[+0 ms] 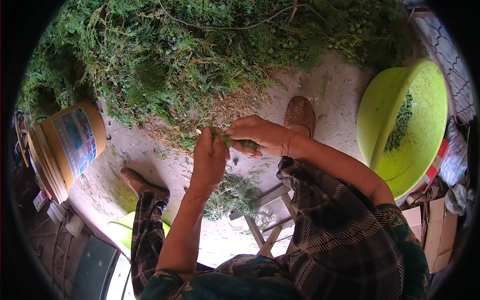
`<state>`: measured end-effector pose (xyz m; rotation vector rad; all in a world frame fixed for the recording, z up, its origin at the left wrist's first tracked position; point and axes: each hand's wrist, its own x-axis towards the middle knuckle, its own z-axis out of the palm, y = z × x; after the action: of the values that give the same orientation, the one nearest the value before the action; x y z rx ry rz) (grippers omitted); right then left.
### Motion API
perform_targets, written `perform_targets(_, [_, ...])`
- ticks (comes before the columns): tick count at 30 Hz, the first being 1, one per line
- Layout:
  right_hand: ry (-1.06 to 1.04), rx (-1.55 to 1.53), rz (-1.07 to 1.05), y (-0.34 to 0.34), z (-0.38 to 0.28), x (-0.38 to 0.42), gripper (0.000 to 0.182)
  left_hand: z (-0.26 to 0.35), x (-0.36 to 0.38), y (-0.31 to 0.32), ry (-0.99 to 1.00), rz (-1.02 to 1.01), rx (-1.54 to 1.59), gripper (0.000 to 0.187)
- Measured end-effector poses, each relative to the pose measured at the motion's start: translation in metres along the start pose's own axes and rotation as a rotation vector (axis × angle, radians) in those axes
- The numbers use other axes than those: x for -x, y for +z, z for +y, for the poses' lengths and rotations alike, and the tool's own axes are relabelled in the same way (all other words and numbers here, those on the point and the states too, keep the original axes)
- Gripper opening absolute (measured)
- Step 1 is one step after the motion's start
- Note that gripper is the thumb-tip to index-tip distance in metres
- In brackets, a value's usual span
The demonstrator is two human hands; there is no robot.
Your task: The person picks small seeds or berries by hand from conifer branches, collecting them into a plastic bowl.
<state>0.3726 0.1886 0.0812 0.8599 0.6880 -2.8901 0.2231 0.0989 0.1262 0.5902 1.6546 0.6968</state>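
Note:
My left hand [209, 159] is closed on a small green conifer sprig [226, 140], pinched between thumb and fingers above my lap. From the right, my right hand [262, 134] meets it, thumb and forefinger pinching at the same sprig. Several small green cones [250, 144] show in the curled lower fingers of that hand. Just beyond both hands lies a big heap of cut conifer branches [165, 65]. A lime-green basin [377, 115] to the right has a pile of little green cones [400, 125] inside.
A yellow-brown bucket [97, 131] with a printed label stands at the left. Loose clippings [232, 192] and a wooden frame [270, 195] lie below my hands. Cardboard [440, 232] is at the lower right. My shoes [300, 114] rest on the dusty floor [332, 90].

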Motion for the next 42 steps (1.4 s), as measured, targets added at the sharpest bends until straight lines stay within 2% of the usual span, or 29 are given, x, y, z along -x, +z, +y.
perform_targets(2, [0.001, -0.230, -0.078, -0.006, 0.004, 0.003, 0.024, 0.010, 0.004, 0.003, -0.047, -0.026, 0.081, 0.012])
perform_targets(4, [-0.052, -0.223, -0.048, -0.021, 0.008, -0.001, 0.023, 0.021, 0.013, 0.005, -0.293, -0.116, 0.503, 0.013])
perform_targets(5, [-0.106, -0.216, -0.021, -0.026, 0.010, -0.001, 0.022, 0.020, 0.016, 0.007, -0.296, -0.119, 0.502, 0.013])
perform_targets(8, [-0.153, -0.249, -0.055, -0.018, 0.009, 0.005, 0.021, 0.012, 0.017, 0.007, -0.298, -0.022, 0.775, 0.015])
perform_targets(11, [-0.162, -0.220, -0.118, -0.013, 0.009, 0.003, 0.024, 0.006, 0.014, 0.010, -0.269, 0.088, 0.594, 0.015])
perform_targets(14, [-0.112, 0.069, -0.001, -0.001, 0.003, 0.002, 0.028, -0.001, 0.012, 0.014, -0.192, 0.134, 0.527, 0.016])
perform_targets(17, [-0.074, 0.220, -0.018, 0.003, -0.003, 0.001, 0.026, 0.001, 0.010, 0.017, -0.169, 0.172, 0.447, 0.015])
perform_targets(19, [-0.077, 0.227, -0.004, 0.003, -0.003, 0.000, 0.026, 0.001, 0.010, 0.018, -0.185, 0.183, 0.409, 0.016])
perform_targets(21, [-0.077, 0.233, 0.007, 0.002, -0.002, 0.001, 0.025, 0.000, 0.009, 0.017, -0.090, 0.157, 0.284, 0.015])
perform_targets(22, [-0.041, 0.128, -0.052, 0.000, -0.001, 0.004, 0.024, -0.007, 0.006, 0.018, -0.093, 0.158, 0.285, 0.015])
perform_targets(24, [-0.006, 0.022, -0.116, 0.000, -0.001, 0.009, 0.023, -0.028, 0.001, 0.018, 0.075, 0.286, -0.078, 0.014])
perform_targets(25, [0.002, -0.050, -0.165, 0.001, -0.003, 0.013, 0.022, -0.032, 0.000, 0.012, 0.077, 0.294, -0.079, 0.014])
perform_targets(27, [0.005, -0.117, -0.209, -0.002, -0.007, 0.015, 0.020, -0.035, -0.005, -0.001, -0.165, 0.238, 0.169, 0.014])
perform_targets(28, [-0.056, -0.112, -0.177, -0.007, -0.008, 0.014, 0.019, -0.036, -0.005, -0.004, -0.167, 0.237, 0.170, 0.014])
perform_targets(31, [-0.178, -0.120, -0.096, -0.005, -0.011, 0.020, 0.018, -0.037, -0.002, -0.015, -0.215, 0.108, 0.545, 0.022])
perform_targets(33, [-0.315, -0.102, 0.034, -0.008, -0.019, 0.030, 0.019, -0.039, -0.002, -0.020, -0.181, 0.063, 0.571, 0.027])
perform_targets(34, [-0.342, -0.042, 0.136, 0.004, -0.038, 0.051, 0.021, -0.038, -0.002, -0.021, -0.155, 0.081, 0.437, 0.029])
perform_targets(35, [-0.594, 0.371, 0.270, 0.006, -0.048, 0.068, 0.022, -0.036, -0.001, -0.022, -0.129, 0.099, 0.305, 0.032])
perform_targets(36, [-0.836, 0.792, 0.396, 0.008, -0.057, 0.089, 0.023, -0.038, 0.001, -0.022, -0.125, 0.102, 0.311, 0.032])
perform_targets(37, [-0.596, 0.439, 0.725, 0.026, -0.075, 0.129, 0.013, -0.040, 0.003, -0.023, -0.149, 0.104, 0.229, 0.032])
perform_targets(38, [-0.774, 0.192, 0.820, 0.028, -0.079, 0.159, 0.016, -0.043, 0.005, -0.024, -0.169, 0.106, 0.152, 0.031])
perform_targets(39, [-0.998, 0.270, 0.976, 0.027, -0.087, 0.187, 0.019, -0.045, 0.008, -0.025, -0.159, 0.111, 0.166, 0.031])
perform_targets(40, [-1.003, 0.624, 1.434, 0.030, -0.096, 0.209, 0.018, -0.049, 0.010, -0.027, -0.199, 0.092, 0.222, 0.029])
perform_targets(41, [-0.877, 0.809, 1.674, 0.004, -0.090, 0.245, 0.016, -0.051, 0.013, -0.028, -0.238, 0.074, 0.278, 0.027])
perform_targets(42, [-0.601, 1.152, 1.906, -0.017, -0.083, 0.265, 0.018, -0.052, 0.015, -0.027, -0.240, 0.087, 0.321, 0.024])
